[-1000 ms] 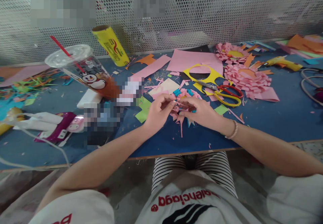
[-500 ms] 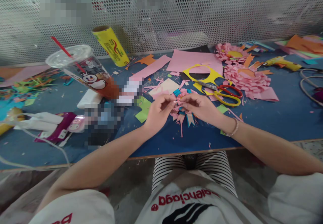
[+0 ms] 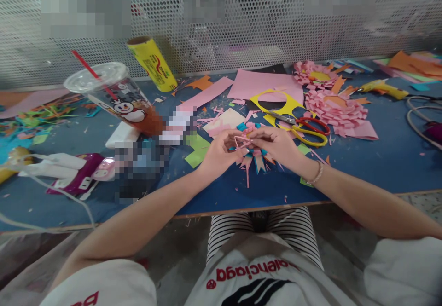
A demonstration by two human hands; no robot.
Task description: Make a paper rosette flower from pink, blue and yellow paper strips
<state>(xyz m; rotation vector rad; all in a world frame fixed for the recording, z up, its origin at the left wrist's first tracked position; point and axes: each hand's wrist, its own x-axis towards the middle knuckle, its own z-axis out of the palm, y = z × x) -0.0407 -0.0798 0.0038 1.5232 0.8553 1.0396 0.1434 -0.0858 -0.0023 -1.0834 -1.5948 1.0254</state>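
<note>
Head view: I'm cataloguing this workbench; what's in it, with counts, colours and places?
Rosette: 1, pink and blue, centre
Paper strip: 1, pink, over rosette
Paper flowers: 2, pink, right
Scissors: 1, red and yellow handles, right
Cut-out sheet: 1, yellow, under scissors
Other paper: many, mixed colours, scattered
Glue gun: 1, yellow, right
Cup: 1, clear, red straw, left
Tube: 1, yellow, behind cup
Blocks: several, white, left
Unidentified objects: 2, purple, both ends
Cables: several, pale, both ends
Pixelated items: count unclear, mixed, left
Screen: 1, silver, back
Table: 1, blue, throughout
Shirt: 1, white, bottom
Trousers: 1, black-and-white striped, bottom
Bracelet: 1, pink, right wrist
Left hand: 1, bare, centre
Right hand: 1, bare, centre
</note>
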